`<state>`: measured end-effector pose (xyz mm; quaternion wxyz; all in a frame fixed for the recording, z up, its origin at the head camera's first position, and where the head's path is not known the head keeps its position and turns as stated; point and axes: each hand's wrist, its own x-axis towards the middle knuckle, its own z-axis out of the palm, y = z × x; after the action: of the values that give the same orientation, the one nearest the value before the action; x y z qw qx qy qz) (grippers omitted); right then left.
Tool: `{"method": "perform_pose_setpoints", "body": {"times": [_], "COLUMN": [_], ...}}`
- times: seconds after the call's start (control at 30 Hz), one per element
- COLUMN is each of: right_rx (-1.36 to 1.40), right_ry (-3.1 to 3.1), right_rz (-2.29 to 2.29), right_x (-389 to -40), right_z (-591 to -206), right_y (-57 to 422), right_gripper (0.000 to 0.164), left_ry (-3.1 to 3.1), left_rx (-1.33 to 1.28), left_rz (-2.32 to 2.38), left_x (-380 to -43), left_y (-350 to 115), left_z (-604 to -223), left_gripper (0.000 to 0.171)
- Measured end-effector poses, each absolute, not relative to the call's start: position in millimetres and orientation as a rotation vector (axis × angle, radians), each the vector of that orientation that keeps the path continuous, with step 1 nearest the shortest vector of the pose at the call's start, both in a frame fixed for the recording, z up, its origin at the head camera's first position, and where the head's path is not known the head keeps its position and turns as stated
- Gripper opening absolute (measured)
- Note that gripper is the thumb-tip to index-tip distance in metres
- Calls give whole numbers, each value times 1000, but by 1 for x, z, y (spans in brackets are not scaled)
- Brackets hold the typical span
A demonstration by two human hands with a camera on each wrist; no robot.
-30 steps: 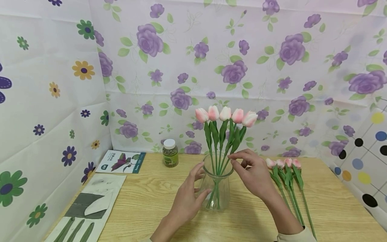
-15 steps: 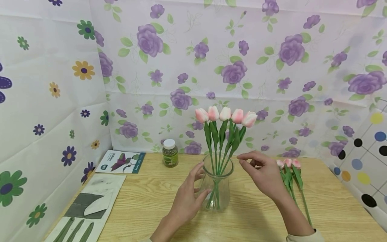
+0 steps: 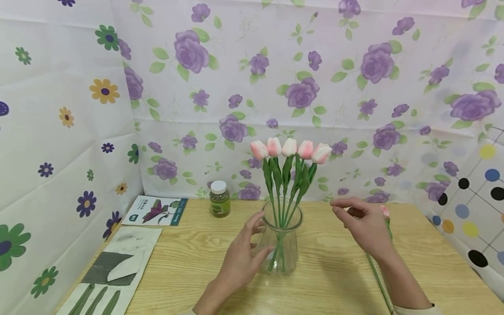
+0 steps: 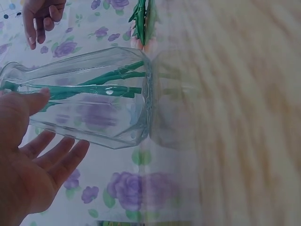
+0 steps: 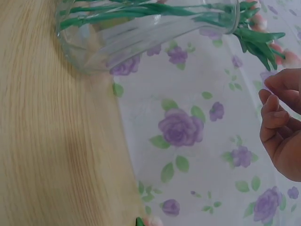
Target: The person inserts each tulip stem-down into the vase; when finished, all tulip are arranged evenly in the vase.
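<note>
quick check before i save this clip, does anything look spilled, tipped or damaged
Nothing stands out. The glass vase is upright with five pink-and-white tulips in it, and the lidded jar stands upright. I see no spill or breakage, though the right hand partly hides the flowers lying beyond it.

wood-grain table point(image 3: 189, 253): vase point(image 3: 290, 254), jar point(image 3: 220, 205), leaflet point(image 3: 156, 211), sheet point(image 3: 114, 267), loose tulip point(image 3: 379, 280)

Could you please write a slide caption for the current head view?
Five tulips stand in a vase, left hand at its side, right hand apart.
</note>
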<state>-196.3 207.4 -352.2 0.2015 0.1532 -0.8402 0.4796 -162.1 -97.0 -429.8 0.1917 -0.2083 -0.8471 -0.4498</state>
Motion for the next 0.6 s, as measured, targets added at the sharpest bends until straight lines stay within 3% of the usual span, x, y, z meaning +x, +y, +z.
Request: {"method": "perform_pose_setpoints", "body": {"times": [0.6], "right_rx": [279], "right_ry": [-2473], "right_rz": [1378], "right_x": [-200], "right_z": [-375], "right_y": [261], "right_gripper": [29], "left_ry": [-2418], "left_rx": [-616], "left_rz": [-1171], "left_x": [-160], "left_y": [-99], "left_z": [-426], "left_gripper": [90]}}
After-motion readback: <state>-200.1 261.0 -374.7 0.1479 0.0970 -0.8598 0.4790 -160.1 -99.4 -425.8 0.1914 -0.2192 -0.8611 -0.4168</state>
